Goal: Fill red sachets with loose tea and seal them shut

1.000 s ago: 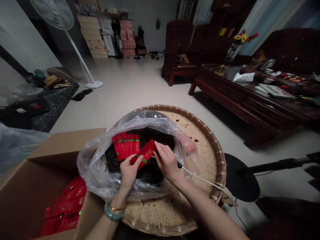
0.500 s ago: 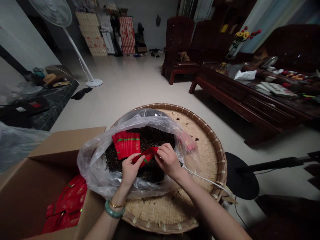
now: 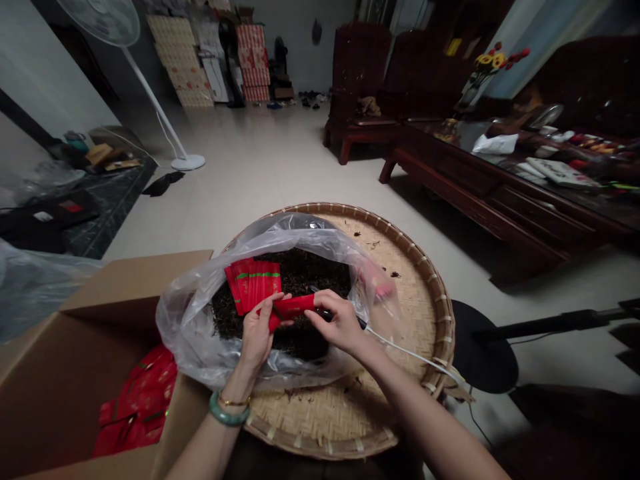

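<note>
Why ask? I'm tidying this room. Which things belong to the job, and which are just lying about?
Part of the job: left hand, right hand, red packet, corded black tool, stacked red packets, dark loose leaves, clear plastic bag, round bamboo tray, cardboard box.

Lying about: standing fan, dark wooden table, stacked cartons.

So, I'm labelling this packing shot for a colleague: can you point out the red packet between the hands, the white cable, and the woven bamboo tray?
red packet [image 3: 295,307], head view, middle of its exposed face
white cable [image 3: 415,357], head view, midway along its run over the tray
woven bamboo tray [image 3: 373,215], head view, far rim
</note>
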`<action>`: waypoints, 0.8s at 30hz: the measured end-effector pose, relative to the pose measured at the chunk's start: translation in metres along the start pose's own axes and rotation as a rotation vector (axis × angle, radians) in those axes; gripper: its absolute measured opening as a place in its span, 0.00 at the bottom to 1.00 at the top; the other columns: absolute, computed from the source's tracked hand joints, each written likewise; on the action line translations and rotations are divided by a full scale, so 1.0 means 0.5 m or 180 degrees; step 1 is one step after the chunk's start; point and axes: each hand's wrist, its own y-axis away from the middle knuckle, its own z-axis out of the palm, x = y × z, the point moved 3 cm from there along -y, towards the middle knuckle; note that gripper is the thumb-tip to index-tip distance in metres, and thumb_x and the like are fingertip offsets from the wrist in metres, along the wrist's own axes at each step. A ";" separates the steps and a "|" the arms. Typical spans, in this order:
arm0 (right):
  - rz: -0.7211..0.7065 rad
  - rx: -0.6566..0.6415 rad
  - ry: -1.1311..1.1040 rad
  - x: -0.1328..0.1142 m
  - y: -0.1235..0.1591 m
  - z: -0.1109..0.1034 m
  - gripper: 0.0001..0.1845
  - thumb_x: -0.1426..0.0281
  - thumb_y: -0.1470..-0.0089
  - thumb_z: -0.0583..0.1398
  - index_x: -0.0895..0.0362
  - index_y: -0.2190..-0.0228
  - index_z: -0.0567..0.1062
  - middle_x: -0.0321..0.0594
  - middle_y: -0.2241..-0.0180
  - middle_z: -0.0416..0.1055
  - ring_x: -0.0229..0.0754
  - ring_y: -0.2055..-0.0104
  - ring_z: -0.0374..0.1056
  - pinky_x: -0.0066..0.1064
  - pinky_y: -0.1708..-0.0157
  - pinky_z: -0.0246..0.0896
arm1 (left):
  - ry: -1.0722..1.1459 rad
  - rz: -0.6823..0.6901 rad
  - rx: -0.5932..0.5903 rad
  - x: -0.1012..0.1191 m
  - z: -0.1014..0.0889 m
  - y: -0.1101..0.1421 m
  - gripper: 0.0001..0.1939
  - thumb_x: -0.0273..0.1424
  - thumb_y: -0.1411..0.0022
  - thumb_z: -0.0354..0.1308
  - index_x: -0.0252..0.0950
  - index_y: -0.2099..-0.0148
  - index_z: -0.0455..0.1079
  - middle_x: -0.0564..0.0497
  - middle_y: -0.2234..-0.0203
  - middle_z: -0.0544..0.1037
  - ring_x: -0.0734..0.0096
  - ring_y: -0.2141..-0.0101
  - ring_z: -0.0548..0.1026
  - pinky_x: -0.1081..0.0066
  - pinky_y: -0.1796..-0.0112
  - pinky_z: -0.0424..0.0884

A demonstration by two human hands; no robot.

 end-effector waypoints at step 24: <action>0.2248 -0.1111 -0.2911 0.030 0.009 0.030 0.24 0.53 0.55 0.65 0.57 0.62 0.77 0.38 0.66 0.75 0.36 0.67 0.68 0.26 0.70 0.67 | -0.0070 -0.0387 -0.0312 0.005 0.000 -0.006 0.30 0.51 0.56 0.66 0.30 0.59 0.76 0.40 0.64 0.80 0.56 0.62 0.79 0.65 0.63 0.76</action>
